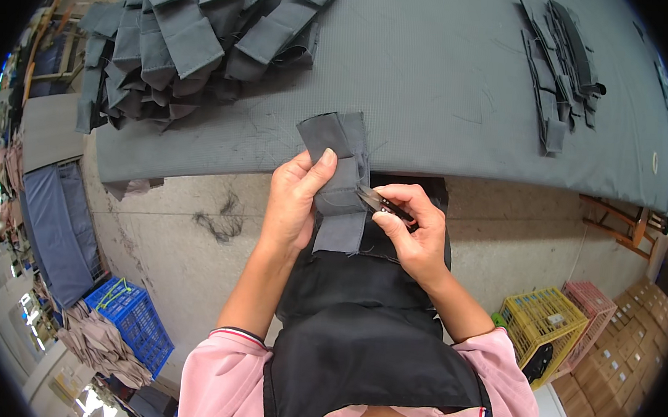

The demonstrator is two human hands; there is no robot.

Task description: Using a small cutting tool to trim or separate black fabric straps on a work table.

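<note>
My left hand [296, 195] is closed on a grey sewn fabric strip [342, 175], its thumb pressed on the front of the cloth. Folds and seams cross the strip, and loose threads stick out along its lower end. In my right hand [417, 227] is a small pair of thread snips [384, 204] with dark handles. The tips of the blades touch or nearly touch the strip's right edge at a seam. Both hands are over my lap, just at the near edge of the table.
A grey cloth-covered table [433, 85] spreads ahead. A heap of similar grey strips [180, 38] lies at its left, a smaller bundle of strips [560, 69] at its right. Crates, a blue one [132, 322] and a yellow one [542, 328], stand on the floor beside cartons [615, 371].
</note>
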